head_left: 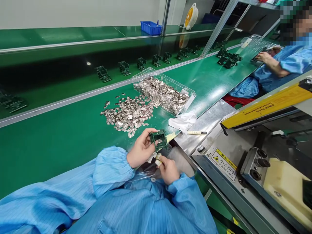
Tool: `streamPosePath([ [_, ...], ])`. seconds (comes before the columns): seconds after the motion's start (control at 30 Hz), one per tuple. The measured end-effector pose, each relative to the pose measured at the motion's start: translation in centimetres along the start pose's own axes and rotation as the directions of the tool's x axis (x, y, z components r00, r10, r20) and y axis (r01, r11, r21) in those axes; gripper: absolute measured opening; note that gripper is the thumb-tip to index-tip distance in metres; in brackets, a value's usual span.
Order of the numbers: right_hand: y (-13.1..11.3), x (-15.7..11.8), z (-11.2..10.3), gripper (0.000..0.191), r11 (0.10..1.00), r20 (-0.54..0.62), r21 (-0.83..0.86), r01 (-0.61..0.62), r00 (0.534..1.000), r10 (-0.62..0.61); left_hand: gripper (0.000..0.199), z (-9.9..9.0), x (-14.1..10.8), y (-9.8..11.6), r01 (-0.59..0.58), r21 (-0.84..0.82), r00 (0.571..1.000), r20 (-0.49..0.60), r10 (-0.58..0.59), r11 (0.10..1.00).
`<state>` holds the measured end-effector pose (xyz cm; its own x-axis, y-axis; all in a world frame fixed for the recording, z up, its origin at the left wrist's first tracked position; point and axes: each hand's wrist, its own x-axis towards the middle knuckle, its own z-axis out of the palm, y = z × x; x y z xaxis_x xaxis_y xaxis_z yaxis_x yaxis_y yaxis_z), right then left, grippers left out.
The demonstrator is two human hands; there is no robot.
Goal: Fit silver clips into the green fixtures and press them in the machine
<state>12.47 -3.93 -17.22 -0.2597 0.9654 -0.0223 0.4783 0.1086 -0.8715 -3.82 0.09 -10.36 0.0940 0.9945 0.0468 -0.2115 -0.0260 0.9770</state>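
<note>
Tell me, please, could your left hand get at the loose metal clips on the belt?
Probably yes: the clips lie in the open just beyond the left hand with nothing between, though that hand now holds a dark frame.

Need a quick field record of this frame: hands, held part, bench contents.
left hand: holds dark green frame part by its left edge
right hand: just below the frame part, taped fingertips at its lower edge
loose metal clips: scattered pile on green bench
clear tray: full of the same clips, behind the pile
white cloth: right of the pile
conveyor: row of dark frame parts
co-worker's hand: far right, at another tray
</note>
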Motion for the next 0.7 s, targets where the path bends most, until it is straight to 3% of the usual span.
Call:
streamPosePath([
  [0.07, -0.6, -0.3, -0.9, 0.021, 0.998, 0.002, -0.010, -0.058, 0.998, 0.058, 0.035, -0.2, -0.2, 0.0, -0.012, 0.007, 1.000, -0.008, 0.012, 1.000],
  [0.23, -2.7, -0.9, -3.1, 0.016, 0.989, -0.025, 0.042, -0.139, 0.990, 0.140, 0.034, -0.7, -0.8, 0.1, -0.010, 0.010, 0.999, -0.045, 0.010, 1.000],
  [0.33, -4.2, -1.2, -4.7, 0.011, 0.988, -0.091, 0.128, -0.089, 0.991, 0.101, 0.033, -0.7, -1.0, 0.0, 0.002, -0.019, 0.999, -0.039, -0.003, 1.000],
  [0.43, -5.8, -1.3, -5.8, 0.019, 0.971, -0.152, 0.240, -0.017, 0.987, 0.055, 0.033, -0.6, -1.3, -0.1, 0.020, -0.077, 1.000, -0.017, -0.021, 0.997],
  [0.57, -7.3, -0.6, -5.2, 0.015, 0.929, -0.244, 0.369, 0.035, 0.968, 0.060, 0.032, -0.3, -1.7, 0.1, 0.005, -0.107, 1.000, 0.011, -0.004, 0.994],
  [0.7, -7.8, 0.5, -3.4, 0.009, 0.957, -0.422, 0.214, 0.198, 0.902, -0.092, 0.030, -0.2, -1.9, 0.2, -0.038, -0.080, 0.999, 0.030, 0.040, 0.996],
])
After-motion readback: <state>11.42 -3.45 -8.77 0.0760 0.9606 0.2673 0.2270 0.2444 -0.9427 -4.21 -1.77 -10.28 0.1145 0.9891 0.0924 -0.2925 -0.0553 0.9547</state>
